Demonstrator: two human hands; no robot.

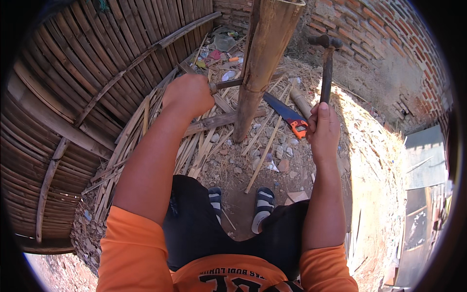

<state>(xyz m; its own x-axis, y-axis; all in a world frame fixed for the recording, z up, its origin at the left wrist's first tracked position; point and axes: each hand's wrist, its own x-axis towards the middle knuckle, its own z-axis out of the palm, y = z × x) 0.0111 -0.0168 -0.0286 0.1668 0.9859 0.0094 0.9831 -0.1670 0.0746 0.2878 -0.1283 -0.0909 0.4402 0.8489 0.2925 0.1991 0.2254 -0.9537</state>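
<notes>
My left hand (pixel 188 94) is closed round the handle of a machete (pixel 228 84). Its dark blade meets the side of a thick, split-looking bamboo pole (pixel 265 53), which stands tilted with its open end up. A bit of dark edge shows on the pole's far side; whether the blade passes through or behind cannot be made out. My right hand (pixel 324 124) grips a hammer (pixel 326 73) by its dark handle, its head raised to the right of the pole and apart from it. Below the hammer lies a hand saw (pixel 283 109) with an orange and black handle.
A bamboo slat wall (pixel 112 53) closes the left side, a brick wall (pixel 374 58) the back right. Long bamboo strips (pixel 131 126) lie along the left, and a short bamboo length (pixel 300 101) beside the saw. Wooden pieces (pixel 209 122), stones and litter cover the ground round the pole's foot.
</notes>
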